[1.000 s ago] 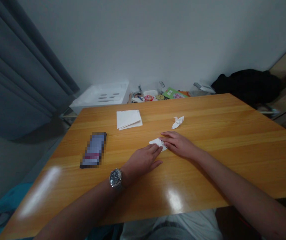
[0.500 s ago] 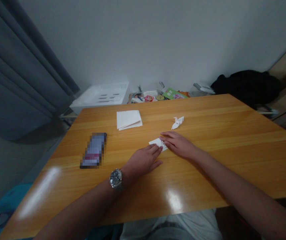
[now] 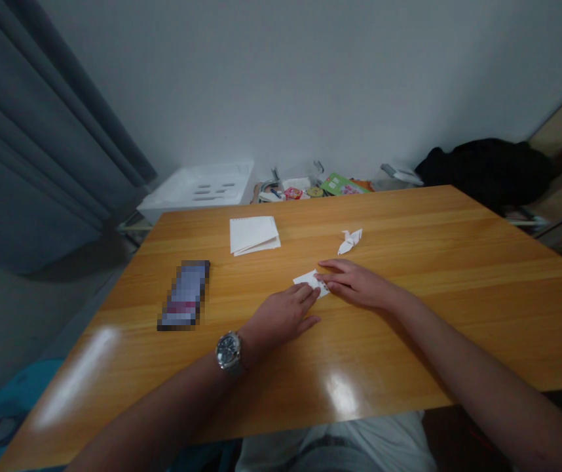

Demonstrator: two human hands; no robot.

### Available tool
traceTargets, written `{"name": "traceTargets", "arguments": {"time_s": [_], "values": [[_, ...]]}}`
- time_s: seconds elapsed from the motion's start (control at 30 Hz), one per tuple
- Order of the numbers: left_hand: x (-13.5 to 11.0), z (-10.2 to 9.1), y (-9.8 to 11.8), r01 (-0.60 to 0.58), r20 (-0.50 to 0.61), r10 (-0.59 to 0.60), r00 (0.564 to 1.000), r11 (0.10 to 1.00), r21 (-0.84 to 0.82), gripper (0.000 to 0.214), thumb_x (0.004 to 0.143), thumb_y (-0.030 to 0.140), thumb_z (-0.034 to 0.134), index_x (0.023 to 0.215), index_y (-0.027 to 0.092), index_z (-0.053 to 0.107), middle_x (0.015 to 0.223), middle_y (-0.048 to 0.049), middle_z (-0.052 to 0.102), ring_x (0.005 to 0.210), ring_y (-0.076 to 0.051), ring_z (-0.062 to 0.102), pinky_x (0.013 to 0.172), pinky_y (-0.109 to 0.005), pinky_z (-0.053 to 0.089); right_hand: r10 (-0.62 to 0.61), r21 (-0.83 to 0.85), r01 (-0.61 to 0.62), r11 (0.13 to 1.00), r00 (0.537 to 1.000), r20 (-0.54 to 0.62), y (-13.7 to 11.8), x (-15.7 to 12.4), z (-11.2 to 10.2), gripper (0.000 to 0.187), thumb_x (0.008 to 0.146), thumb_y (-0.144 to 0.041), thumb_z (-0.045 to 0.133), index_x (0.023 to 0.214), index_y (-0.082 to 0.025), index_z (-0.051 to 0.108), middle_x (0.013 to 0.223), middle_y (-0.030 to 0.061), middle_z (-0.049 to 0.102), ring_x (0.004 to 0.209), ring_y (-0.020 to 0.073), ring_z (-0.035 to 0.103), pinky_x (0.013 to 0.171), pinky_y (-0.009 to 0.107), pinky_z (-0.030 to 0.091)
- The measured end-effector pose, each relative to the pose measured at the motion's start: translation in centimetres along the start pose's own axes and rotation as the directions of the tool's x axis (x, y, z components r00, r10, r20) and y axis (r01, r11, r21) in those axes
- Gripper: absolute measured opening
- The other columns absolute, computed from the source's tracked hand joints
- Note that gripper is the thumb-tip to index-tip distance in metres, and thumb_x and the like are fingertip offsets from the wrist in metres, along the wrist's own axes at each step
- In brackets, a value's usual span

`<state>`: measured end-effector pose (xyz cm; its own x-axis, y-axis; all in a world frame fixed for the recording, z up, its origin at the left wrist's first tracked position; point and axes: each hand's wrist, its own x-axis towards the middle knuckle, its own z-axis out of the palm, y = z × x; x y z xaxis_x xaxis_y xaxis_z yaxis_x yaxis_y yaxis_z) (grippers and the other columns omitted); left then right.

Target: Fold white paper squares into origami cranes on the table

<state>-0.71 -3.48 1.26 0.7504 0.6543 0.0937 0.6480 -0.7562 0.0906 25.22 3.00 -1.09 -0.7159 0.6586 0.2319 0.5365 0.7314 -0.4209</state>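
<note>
A small folded piece of white paper [image 3: 305, 278] lies flat on the wooden table [image 3: 409, 262], with a row of punched holes along its right part. My left hand [image 3: 283, 314], a metal watch [image 3: 228, 349] on its wrist, rests with fingers stretched out over the paper's near side and presses it down. From the right, my right hand [image 3: 357, 283] touches the paper's right edge with its fingertips, fingers extended. Both hands cover part of the paper. Just beyond my right hand sits a folded paper bird [image 3: 350, 241].
Folded sheets of white paper [image 3: 254, 235] lie at the back left of the table. A phone [image 3: 184, 295] with a blurred screen is on the left. Behind the table stand a white plastic tray [image 3: 177, 190], assorted small items and a black cloth heap [image 3: 487, 167].
My right hand has shifted very slightly to the right along the paper's edge. My left hand stays pressed in the same place.
</note>
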Motion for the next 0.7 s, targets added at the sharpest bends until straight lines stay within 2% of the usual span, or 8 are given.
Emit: {"name": "traceTargets", "arguments": {"time_s": [0.2, 0.43, 0.7], "values": [[0.09, 0.17, 0.01, -0.018, -0.014, 0.018, 1.000, 1.000, -0.004, 0.054, 0.102, 0.044, 0.046, 0.143, 0.010, 0.043, 0.138, -0.0142, 0.055, 0.126, -0.028, 0.054, 0.103, -0.039, 0.052, 0.011, -0.008, -0.011, 1.000, 1.000, 0.012, -0.24, 0.04, -0.02, 0.039, 0.103, -0.042, 0.047, 0.136, -0.029, 0.063, 0.151, 0.0097, 0.050, 0.139, 0.0288, 0.046, 0.116, 0.051, 0.038], [0.09, 0.35, 0.00, -0.018, -0.021, 0.018, 1.000, 1.000, 0.006, 0.051, 0.102, 0.044, 0.047, 0.141, 0.012, 0.044, 0.138, -0.0140, 0.056, 0.128, -0.028, 0.054, 0.104, -0.040, 0.051, 0.036, -0.024, -0.036, 0.999, 0.999, 0.024, -0.24, 0.15, 0.11, 0.041, 0.104, -0.042, 0.041, 0.137, -0.028, 0.062, 0.150, 0.0112, 0.050, 0.138, 0.0282, 0.046, 0.116, 0.050, 0.037], [0.02, 0.25, 0.07, -0.010, -0.025, 0.010, 1.000, 1.000, -0.006, 0.051, 0.102, 0.044, 0.046, 0.142, 0.013, 0.044, 0.139, -0.0148, 0.055, 0.128, -0.028, 0.054, 0.104, -0.041, 0.052, 0.007, -0.027, -0.005, 1.000, 0.998, 0.054, -0.39, -0.04, -0.34, 0.040, 0.104, -0.044, 0.043, 0.139, -0.033, 0.060, 0.155, 0.0083, 0.045, 0.141, 0.0298, 0.043, 0.116, 0.053, 0.037]]}}
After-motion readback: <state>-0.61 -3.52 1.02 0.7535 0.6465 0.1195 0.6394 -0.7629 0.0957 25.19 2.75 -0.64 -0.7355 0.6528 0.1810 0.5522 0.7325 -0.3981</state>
